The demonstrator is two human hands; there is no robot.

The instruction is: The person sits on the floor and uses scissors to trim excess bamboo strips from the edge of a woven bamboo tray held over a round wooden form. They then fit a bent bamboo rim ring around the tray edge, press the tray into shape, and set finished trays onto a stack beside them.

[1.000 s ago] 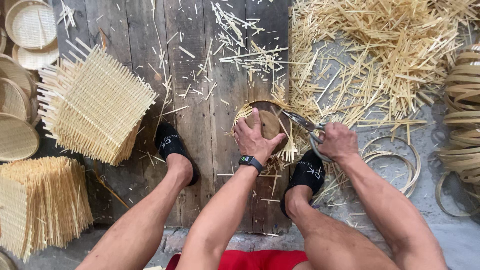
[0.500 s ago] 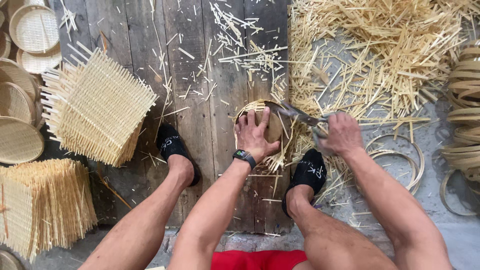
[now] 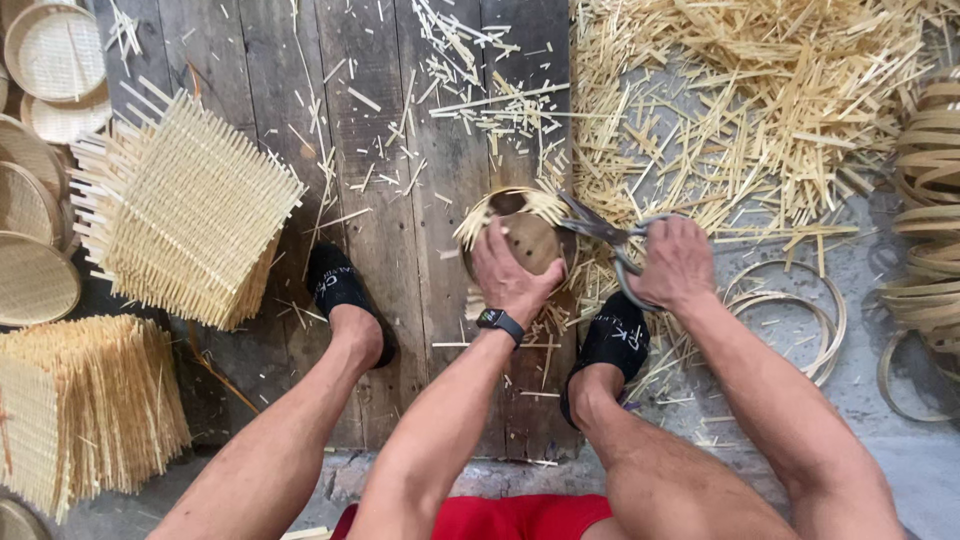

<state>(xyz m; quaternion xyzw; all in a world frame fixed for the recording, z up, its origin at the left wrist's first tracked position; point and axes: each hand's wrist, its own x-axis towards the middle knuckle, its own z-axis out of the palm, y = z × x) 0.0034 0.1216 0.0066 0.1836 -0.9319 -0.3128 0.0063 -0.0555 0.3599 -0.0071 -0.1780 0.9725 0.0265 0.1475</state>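
My left hand (image 3: 513,278) presses the light, springy woven disc (image 3: 527,240) on the plank floor (image 3: 380,180); right-hand fingers (image 3: 672,262) grip scissors (image 3: 600,232), trimming brittle strips.

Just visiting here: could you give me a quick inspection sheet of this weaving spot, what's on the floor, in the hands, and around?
Surface: dark wooden planks, grey floor at right.
Job's things: small round woven basket with loose strip ends; metal shears at its rim.
Clutter: cut bamboo scraps piled and scattered.
Hands: left hand presses on the basket; right hand grips the shears.
Cables: nothing seen.
Surroundings: square woven mats, finished round trays, bamboo hoops, coiled strips.
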